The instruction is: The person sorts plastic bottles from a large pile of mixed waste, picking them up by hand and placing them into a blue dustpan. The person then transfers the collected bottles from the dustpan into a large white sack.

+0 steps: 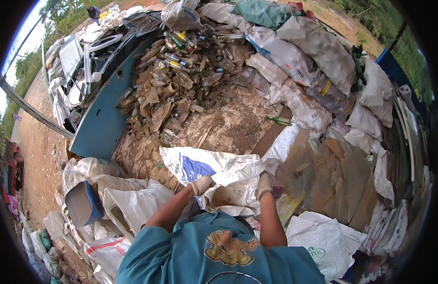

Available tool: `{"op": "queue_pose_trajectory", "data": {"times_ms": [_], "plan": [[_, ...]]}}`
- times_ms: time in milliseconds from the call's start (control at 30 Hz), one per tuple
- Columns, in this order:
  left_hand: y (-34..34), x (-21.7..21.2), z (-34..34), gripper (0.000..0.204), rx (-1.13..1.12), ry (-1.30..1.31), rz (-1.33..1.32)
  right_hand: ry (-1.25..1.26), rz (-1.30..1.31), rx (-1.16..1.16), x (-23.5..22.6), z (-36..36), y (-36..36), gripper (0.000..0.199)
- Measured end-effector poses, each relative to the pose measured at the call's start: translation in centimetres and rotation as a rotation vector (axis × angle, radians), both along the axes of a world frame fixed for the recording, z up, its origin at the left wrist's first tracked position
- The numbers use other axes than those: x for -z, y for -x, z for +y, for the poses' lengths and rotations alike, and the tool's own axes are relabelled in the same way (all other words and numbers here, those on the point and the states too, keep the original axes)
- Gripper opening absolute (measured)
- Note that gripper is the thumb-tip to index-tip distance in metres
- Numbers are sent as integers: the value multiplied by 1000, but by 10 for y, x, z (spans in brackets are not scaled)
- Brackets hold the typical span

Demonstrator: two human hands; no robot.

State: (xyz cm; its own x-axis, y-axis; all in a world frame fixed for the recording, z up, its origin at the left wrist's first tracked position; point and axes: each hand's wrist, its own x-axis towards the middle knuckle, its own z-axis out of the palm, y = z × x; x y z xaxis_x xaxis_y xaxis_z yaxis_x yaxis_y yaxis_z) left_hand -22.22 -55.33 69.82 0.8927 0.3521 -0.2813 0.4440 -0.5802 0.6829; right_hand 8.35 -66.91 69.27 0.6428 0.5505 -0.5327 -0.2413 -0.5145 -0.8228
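Note:
Both my hands wear pale knit gloves and are closed on the rim of a white woven sack (230,168) with a blue printed patch. My left hand (201,185) grips its left side, and my right hand (265,183) grips the right side. Between them the sack's mouth gapes toward me, showing a brownish inside. Its far end lies spread on the dirty ground. What fills the sack, if anything, cannot be made out. Past it rises a heap of glass bottles (181,64) mixed with brown broken pieces. A lone green bottle (278,120) lies to the right of the heap.
A blue metal panel (103,116) borders the heap on the left, with scrap frames (81,71) behind. Stuffed white sacks (318,52) are stacked at the far right. Flattened cardboard (339,175) lies to my right. A blue-edged bin (83,203) stands at my left.

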Motion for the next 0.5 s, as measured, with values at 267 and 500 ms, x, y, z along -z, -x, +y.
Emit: {"op": "queue_pose_trajectory", "data": {"times_ms": [267, 500], "plan": [[137, 16, 31, 47, -588, 1019, -93, -157, -29, -1249, -12, -32, -99, 34], [17, -92, 57, 116, -376, -363, -74, -219, -71, -1212, -60, 99, -62, 23]]}}
